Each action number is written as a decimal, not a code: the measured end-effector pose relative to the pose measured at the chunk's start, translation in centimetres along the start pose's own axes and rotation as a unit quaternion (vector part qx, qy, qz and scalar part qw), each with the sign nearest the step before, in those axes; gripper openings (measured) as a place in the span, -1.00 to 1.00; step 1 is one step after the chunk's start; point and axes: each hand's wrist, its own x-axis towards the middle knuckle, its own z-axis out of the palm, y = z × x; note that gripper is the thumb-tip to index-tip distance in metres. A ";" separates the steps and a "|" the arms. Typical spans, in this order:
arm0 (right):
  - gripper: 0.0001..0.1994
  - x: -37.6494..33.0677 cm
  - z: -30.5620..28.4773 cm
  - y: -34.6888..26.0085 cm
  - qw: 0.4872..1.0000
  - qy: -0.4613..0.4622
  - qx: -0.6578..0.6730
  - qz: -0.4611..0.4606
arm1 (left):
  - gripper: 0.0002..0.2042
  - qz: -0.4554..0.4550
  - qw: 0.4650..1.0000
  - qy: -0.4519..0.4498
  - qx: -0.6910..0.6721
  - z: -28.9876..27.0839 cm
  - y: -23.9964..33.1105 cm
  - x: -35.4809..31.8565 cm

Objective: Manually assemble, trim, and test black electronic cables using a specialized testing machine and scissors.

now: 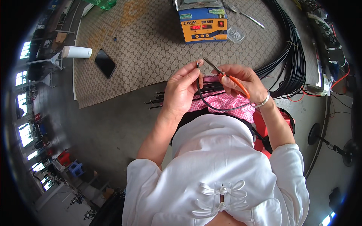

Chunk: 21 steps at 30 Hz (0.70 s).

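Above the pink checked cloth: your left hand pinches the black cable near its tip; your right hand wraps the orange-handled scissors, blade contact unclear. Likely end-trimming; next move calls for a steady tip. Farther beyond cloth: control box.

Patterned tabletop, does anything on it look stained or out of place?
Yes: orange-brown staining blotches the far left of the patterned tabletop, breaking its even print; I can't tell if it's wet. A metal spoon lies right of the blue-and-yellow device, perhaps out of place.
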 end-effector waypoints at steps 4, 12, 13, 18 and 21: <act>-0.68 -0.1 0.3 -0.2 1.000 -0.009 0.007 0.010 | -0.76 0.006 1.000 0.009 0.000 0.0 -0.2 0.1; -0.70 0.1 0.5 -0.2 0.999 -0.010 0.010 0.033 | -0.76 0.013 1.000 0.008 -0.002 0.0 -0.3 0.1; -0.70 0.1 0.5 -0.1 1.000 -0.006 0.004 0.030 | -0.76 0.013 1.000 0.010 -0.002 0.0 -0.3 0.1; -0.71 0.2 0.2 0.1 1.000 -0.012 -0.011 0.011 | -0.76 0.012 1.000 0.010 0.004 -0.1 -0.4 0.1; -0.70 0.3 0.3 0.4 0.999 0.013 -0.042 -0.006 | -0.76 0.013 1.000 0.018 0.009 -0.1 -0.5 0.1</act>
